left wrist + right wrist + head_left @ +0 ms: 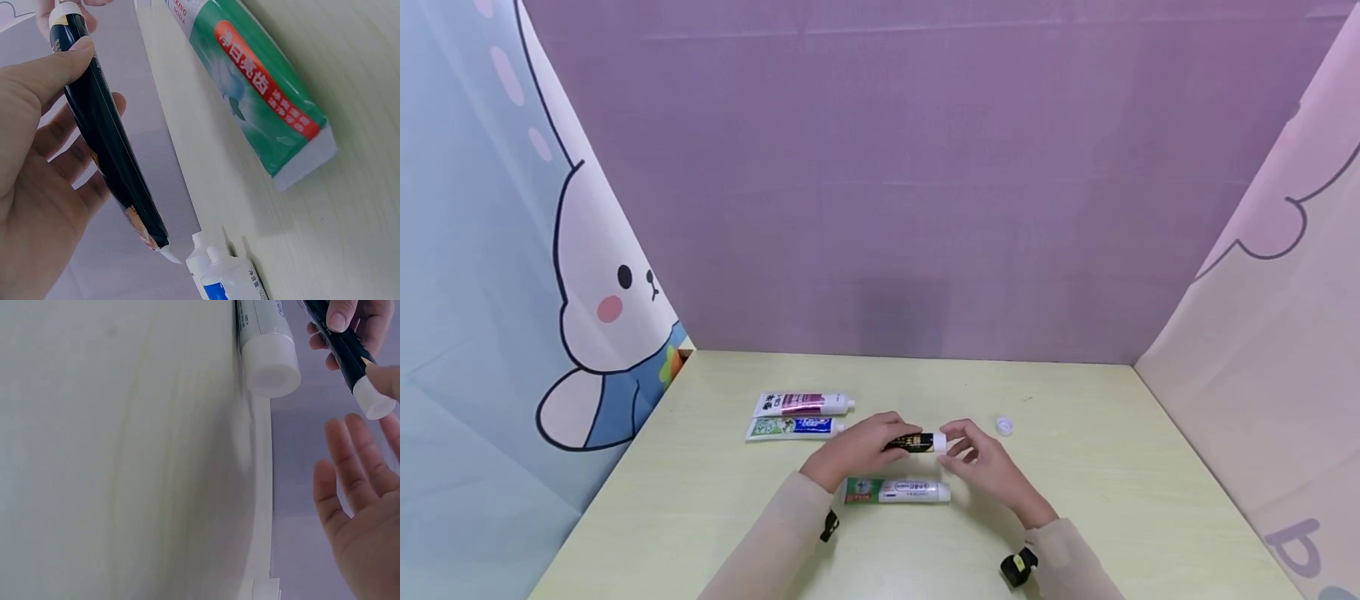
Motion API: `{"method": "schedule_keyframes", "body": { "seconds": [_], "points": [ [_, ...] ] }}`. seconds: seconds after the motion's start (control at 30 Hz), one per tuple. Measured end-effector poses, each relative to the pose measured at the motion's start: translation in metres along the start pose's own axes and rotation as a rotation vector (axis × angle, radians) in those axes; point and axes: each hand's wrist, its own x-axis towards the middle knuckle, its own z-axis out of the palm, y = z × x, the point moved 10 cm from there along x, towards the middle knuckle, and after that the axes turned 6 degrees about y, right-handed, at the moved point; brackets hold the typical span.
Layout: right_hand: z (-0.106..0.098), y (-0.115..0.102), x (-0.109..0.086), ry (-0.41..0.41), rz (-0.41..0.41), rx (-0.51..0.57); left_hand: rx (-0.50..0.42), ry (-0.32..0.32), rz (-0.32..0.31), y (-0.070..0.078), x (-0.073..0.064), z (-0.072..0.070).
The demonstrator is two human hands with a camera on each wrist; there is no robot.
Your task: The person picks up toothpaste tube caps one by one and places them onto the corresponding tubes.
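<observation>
One black tube (912, 442) is held above the pale table (1150, 500); with it as the centre of a clock in the head view, its white cap (940, 442) points to three o'clock. From nine o'clock the left hand (865, 446) grips the body, thumb on one side, fingers curled behind; from between three and four o'clock the right hand (988, 463) pinches the cap with thumb and index finger, the other fingers spread. The body looks soft, so too hard a squeeze could force paste out if the cap came loose, while too slack a hold could let the tube spin. The fingertip pinch looks shallow and might slip on smooth plastic. Near six o'clock lies the green-and-white tube (898, 491), which a dropped tube could knock. Toward three o'clock, beyond the fingers, a careless brush could send the small loose cap (1003, 426) rolling. Between nine and ten o'clock, the pink-and-white tube (805, 405) and blue-and-green tube (793, 428) look uncapped; a leaning forearm might make them leak.
</observation>
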Motion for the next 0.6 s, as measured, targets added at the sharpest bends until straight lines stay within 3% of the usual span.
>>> {"method": "schedule_keyframes", "body": {
  "seconds": [0.27, 0.6],
  "points": [
    [-0.0016, -0.0059, -0.0001, 0.038, -0.082, 0.012, 0.011, 0.000, 0.014, 0.0013, -0.0011, -0.0008],
    [-0.0006, -0.0030, -0.0008, 0.037, -0.048, -0.038, 0.016, -0.001, 0.008, -0.0008, -0.0014, 0.0013]
  ]
}}
